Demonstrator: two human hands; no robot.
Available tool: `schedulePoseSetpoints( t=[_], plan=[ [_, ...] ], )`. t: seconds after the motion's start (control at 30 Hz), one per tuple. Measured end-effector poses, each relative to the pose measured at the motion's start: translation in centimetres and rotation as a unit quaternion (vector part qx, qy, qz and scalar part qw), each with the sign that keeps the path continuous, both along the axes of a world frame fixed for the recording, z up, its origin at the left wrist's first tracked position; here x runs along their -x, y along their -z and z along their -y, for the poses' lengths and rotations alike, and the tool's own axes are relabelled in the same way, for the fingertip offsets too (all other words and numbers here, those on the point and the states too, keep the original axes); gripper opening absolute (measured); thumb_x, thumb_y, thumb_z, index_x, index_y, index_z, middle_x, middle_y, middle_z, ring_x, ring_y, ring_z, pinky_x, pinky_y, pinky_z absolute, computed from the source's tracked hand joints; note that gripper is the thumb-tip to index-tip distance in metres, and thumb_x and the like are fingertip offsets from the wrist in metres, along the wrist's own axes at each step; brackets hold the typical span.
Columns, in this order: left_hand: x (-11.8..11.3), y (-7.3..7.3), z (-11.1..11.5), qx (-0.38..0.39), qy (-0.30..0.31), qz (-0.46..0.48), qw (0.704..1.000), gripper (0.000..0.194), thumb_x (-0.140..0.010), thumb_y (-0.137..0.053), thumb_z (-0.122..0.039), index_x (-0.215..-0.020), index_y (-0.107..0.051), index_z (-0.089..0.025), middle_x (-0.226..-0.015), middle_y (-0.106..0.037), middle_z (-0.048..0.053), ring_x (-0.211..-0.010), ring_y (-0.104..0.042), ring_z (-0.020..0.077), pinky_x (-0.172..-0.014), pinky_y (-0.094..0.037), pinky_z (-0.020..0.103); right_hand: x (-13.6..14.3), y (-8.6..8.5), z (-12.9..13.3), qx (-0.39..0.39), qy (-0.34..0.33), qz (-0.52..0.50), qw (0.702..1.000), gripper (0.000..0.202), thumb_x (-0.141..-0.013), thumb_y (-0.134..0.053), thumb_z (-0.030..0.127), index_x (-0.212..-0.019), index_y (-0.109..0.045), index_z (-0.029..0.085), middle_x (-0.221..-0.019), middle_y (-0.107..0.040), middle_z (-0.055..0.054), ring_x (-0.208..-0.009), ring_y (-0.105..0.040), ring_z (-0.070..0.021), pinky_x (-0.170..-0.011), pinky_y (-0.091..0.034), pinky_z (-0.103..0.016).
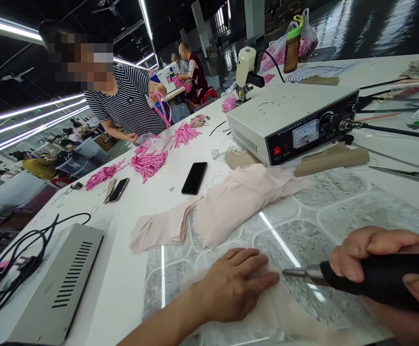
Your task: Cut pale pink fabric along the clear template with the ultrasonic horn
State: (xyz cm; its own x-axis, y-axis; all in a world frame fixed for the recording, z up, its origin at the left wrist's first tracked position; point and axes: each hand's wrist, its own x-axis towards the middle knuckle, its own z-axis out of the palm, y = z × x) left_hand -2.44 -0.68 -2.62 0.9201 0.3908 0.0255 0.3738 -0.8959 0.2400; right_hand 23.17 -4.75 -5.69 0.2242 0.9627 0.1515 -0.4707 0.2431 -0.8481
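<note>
My left hand [236, 286] lies palm down on a thin, sheer pale fabric piece [288, 310], its fingers stretched out and pressing it flat. The fabric rests on a clear sheet over a grey stone-patterned mat [357, 206]. In my right hand [378, 250] is a thick black-handled tool [382, 278] with a slim metal tip. The tip points left, just right of my left fingertips. I cannot tell whether it touches the fabric. Beyond my left hand lies a loose pile of pale pink fabric pieces [238, 199].
A grey control box [296, 120] with a meter and cables stands at the back right. Red-handled scissors [411, 174] lie at the right edge. A black phone [194, 178], pink strips [148, 163] and another grey box [61, 283] are leftward. A person in stripes [130, 96] stands across the table.
</note>
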Motion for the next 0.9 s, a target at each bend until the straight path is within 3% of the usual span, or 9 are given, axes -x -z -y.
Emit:
schedulePoseSetpoints(
  t=[0.13, 0.27, 0.43, 0.6, 0.9],
  plan=[
    [0.1, -0.3, -0.4, 0.001, 0.008, 0.001, 1.000, 0.041, -0.089, -0.048, -0.020, -0.130, -0.048, -0.020, -0.134, -0.051, 0.009, -0.128, -0.045, 0.0231, -0.104, -0.040, 0.038, -0.6, 1.2, 0.6, -0.001, 0.000, -0.044, 0.999, 0.020, -0.078, -0.055, 0.045, -0.088, -0.052, 0.028, -0.078, -0.039, -0.001, -0.055, -0.042, -0.0169, -0.051, -0.051, -0.038],
    [-0.1, -0.8, -0.2, 0.012, 0.000, -0.007, 1.000, 0.033, -0.094, -0.042, -0.019, -0.126, -0.048, -0.015, -0.133, -0.052, 0.011, -0.129, -0.044, 0.0217, -0.107, -0.039, 0.038, 0.1, 1.8, 1.1, 0.010, -0.011, -0.154, 0.988, 0.023, -0.075, -0.059, 0.042, -0.091, -0.050, 0.027, -0.082, -0.037, -0.001, -0.060, -0.044, -0.0172, -0.054, -0.053, -0.034],
    [-0.1, -0.9, 0.3, 0.015, -0.008, -0.001, 1.000, 0.033, -0.098, -0.044, -0.035, -0.124, -0.054, -0.017, -0.135, -0.050, 0.013, -0.130, -0.044, 0.0246, -0.109, -0.037, 0.041, 1.1, 0.5, 1.6, 0.045, 0.009, -0.197, 0.979, 0.028, -0.070, -0.067, 0.035, -0.091, -0.051, 0.027, -0.080, -0.038, 0.000, -0.061, -0.048, -0.0175, -0.057, -0.055, -0.033],
    [-0.2, -0.9, 0.5, 0.015, -0.013, 0.004, 1.000, 0.034, -0.098, -0.045, -0.038, -0.122, -0.058, -0.018, -0.136, -0.048, 0.014, -0.131, -0.042, 0.0257, -0.109, -0.036, 0.043, 2.1, -1.1, 1.6, 0.068, 0.039, -0.222, 0.972, 0.028, -0.068, -0.068, 0.033, -0.090, -0.052, 0.026, -0.081, -0.040, 0.000, -0.060, -0.048, -0.0155, -0.055, -0.052, -0.029],
    [0.0, -0.9, 0.8, 0.027, -0.015, -0.005, 1.000, 0.034, -0.096, -0.049, -0.040, -0.121, -0.060, -0.019, -0.146, -0.037, 0.013, -0.135, -0.038, 0.0292, -0.109, -0.035, 0.047, 1.8, -0.9, 2.1, 0.065, 0.032, -0.201, 0.977, 0.026, -0.068, -0.068, 0.034, -0.087, -0.053, 0.026, -0.080, -0.039, -0.001, -0.057, -0.047, -0.0165, -0.050, -0.051, -0.033]
  ],
)
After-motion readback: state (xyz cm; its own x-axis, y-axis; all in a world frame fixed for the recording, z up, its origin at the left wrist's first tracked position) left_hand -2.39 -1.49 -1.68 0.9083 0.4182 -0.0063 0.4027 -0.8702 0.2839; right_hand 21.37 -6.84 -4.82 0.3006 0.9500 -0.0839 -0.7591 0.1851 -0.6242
